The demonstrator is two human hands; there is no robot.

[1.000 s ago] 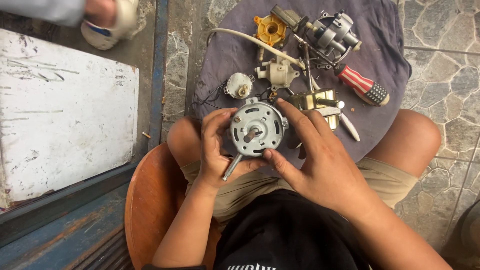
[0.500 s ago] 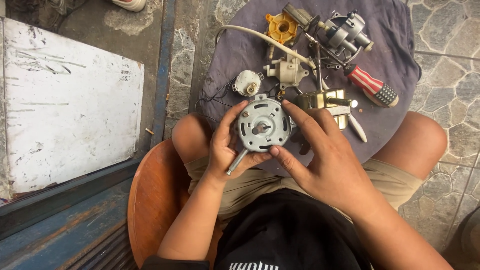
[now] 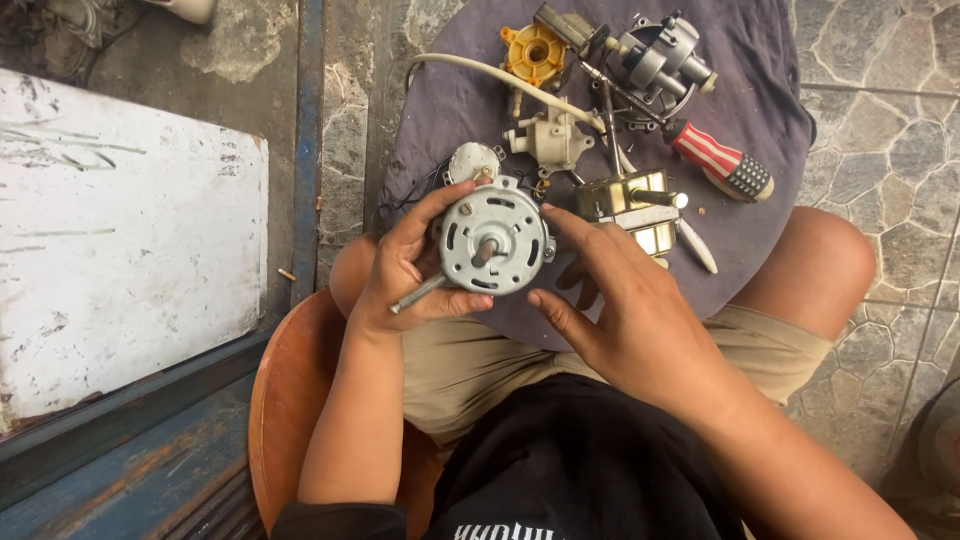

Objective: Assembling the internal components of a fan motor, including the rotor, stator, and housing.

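A round grey metal motor housing [image 3: 492, 236] with slots and a centre shaft sits between both hands, over my lap. My left hand [image 3: 400, 272] cups its left side, thumb along the bottom, and also pinches a long thin bolt [image 3: 418, 294]. My right hand [image 3: 625, 312] rests against the housing's right edge, fingers spread over the rim. Both hands grip it in front of the purple cloth [image 3: 760, 70].
On the cloth lie a red-and-white striped screwdriver [image 3: 718, 160], a yellow plastic gear part [image 3: 534, 50], a grey metal assembly [image 3: 660, 50], a beige part [image 3: 552, 138], a brass-coloured block [image 3: 632, 205] and a white cable [image 3: 480, 72]. A white board [image 3: 110, 250] lies left; I sit on an orange stool [image 3: 280, 420].
The view has shifted, so the motor housing and my hands sit slightly higher in frame. A person's foot at the upper left has gone out of view. My grip is unchanged.
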